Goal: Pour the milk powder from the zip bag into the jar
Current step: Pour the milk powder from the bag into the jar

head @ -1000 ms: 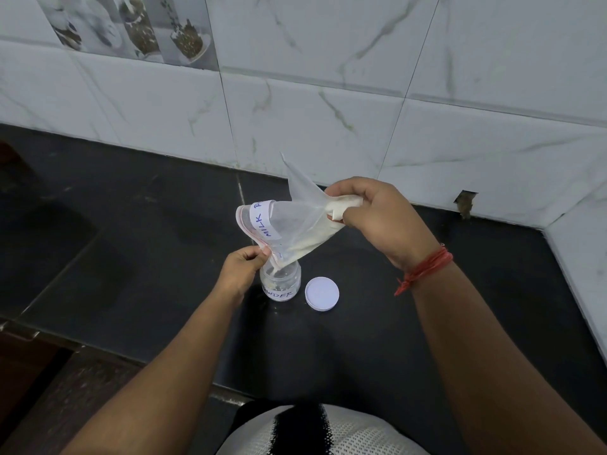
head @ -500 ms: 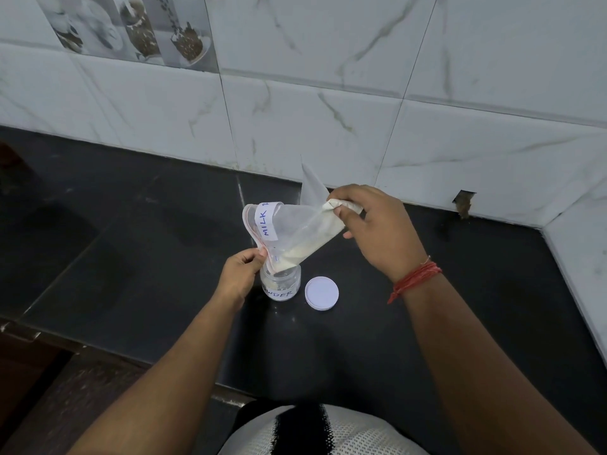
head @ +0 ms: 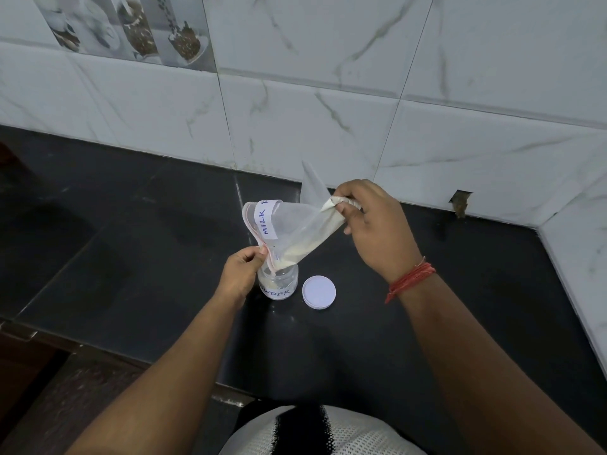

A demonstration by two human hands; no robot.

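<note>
Head view: I have the zip bag (head: 289, 231) slung slantwise over the jar (head: 278, 284). My right hand (head: 371, 224) pinches the bag's bottom corner and holds it high, so I judge the powder runs down toward the mouth. My left hand (head: 241, 274) pinches the bag's open lip at the jar's rim to steer the flow. Bag: clear, labelled "MILK", cream powder banked along its lower fold. Jar: little powder inside. The white lid (head: 319, 292) lies just beside it on the black counter (head: 131, 257).

Left hand (head: 241, 274) low, fingers pinched; right hand (head: 374, 229) higher, tight grip, both forearms extended forward.
</note>
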